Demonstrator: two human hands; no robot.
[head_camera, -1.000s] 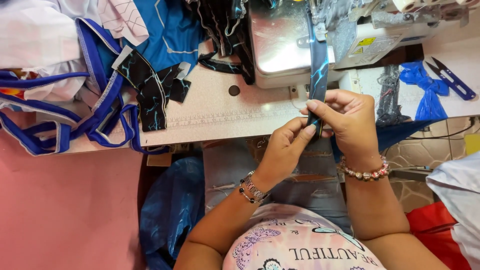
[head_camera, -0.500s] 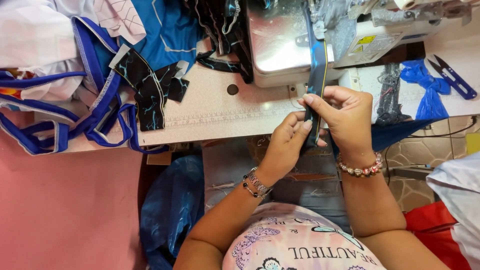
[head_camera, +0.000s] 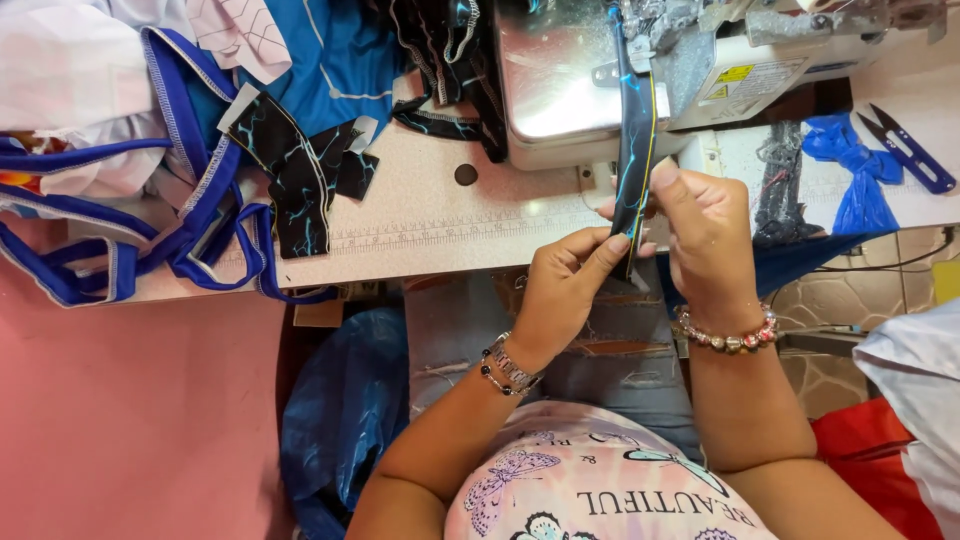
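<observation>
Both hands on it — the left hand (head_camera: 568, 290) pinches the lower end of the narrow black fabric strip with blue lightning pattern (head_camera: 635, 150), the right hand (head_camera: 705, 230) clamps it just beside. The strip runs taut up to the grey overlock sewing machine (head_camera: 700, 60) (thread snips (head_camera: 905, 145) lie well apart, right).

2 hands (head_camera: 570, 290) (head_camera: 705, 235) pinch 1 black strip (head_camera: 635, 150) with blue streaks. 1 sewing machine (head_camera: 560, 80) stands on 1 counter (head_camera: 430, 235). 1 pair of blue thread snips (head_camera: 905, 148) lies there. 2 bracelets (head_camera: 508, 368) (head_camera: 728, 338), 1 per wrist. 1 blue plastic bag (head_camera: 340, 420) sits below.
</observation>
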